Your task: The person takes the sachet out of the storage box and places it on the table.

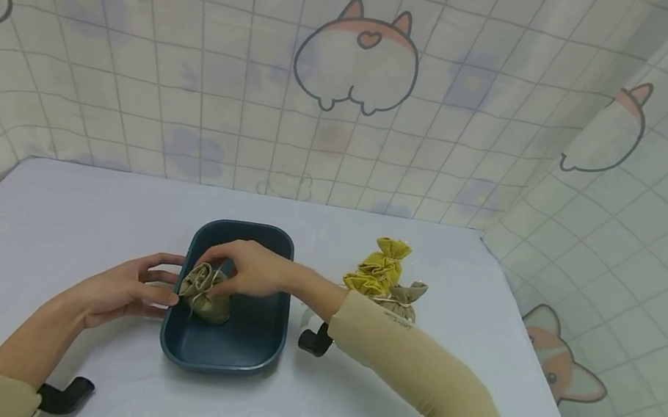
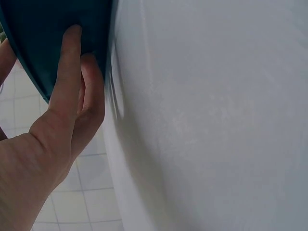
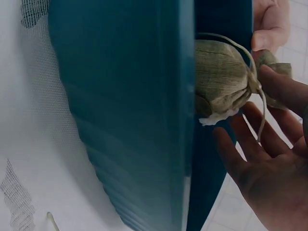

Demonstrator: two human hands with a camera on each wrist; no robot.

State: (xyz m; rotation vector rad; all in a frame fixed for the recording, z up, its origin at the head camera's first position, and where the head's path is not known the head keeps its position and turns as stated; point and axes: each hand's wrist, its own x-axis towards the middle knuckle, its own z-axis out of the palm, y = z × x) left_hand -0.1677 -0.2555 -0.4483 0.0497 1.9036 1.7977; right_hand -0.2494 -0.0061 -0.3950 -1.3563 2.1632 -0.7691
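A dark teal plastic bin (image 1: pixel 220 360) stands on the white-covered table. Inside it, against the left wall, is a small olive-green drawstring pouch (image 1: pixel 212 308) with a pale cord; its rounded body shows in the right wrist view (image 3: pixel 219 67). My right hand (image 1: pixel 252 269) reaches in from the right and holds the pouch by its gathered neck, thumb on one side and fingers on the other. My left hand (image 1: pixel 122 287) touches the bin's left side, its fingers (image 2: pixel 72 62) extended along the outer wall and the thumb by the rim.
Right of the bin lie several yellow pouches (image 1: pixel 380 269) and a greyish-brown pouch (image 1: pixel 405 299), partly behind my right forearm. Black curved wrist pieces (image 1: pixel 316 341) show beneath both forearms. A checked curtain (image 1: pixel 244 111) hangs behind the table's back edge.
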